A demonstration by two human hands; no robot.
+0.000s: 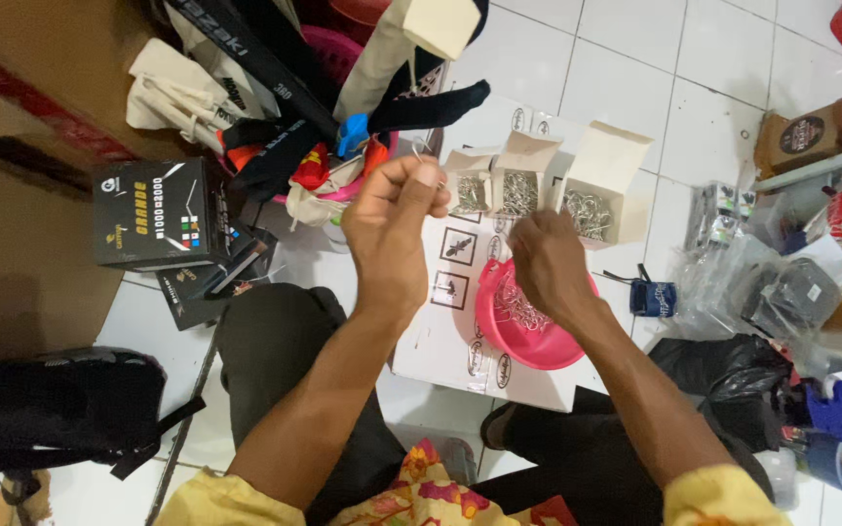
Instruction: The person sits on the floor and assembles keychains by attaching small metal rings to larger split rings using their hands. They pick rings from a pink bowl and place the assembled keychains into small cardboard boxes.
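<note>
My left hand (394, 226) is raised over the white cardboard box (431, 346), its thumb and fingers pinched on a small metal clip (422, 146). My right hand (550, 263) reaches down into the pink bowl (499, 331), which holds several metal clips (514, 310); whether it holds one I cannot tell. Three small open white boxes (601, 166) filled with metal clips stand just beyond the bowl on the white cardboard box.
A pile of black straps and cloth bags (275, 107) lies at the upper left. A black printed box (153, 214) and a black bag (51, 409) sit to the left. Plastic packets (782, 282) and a black plastic bag (723, 375) crowd the right. Brown cardboard (21, 146) fills the far left.
</note>
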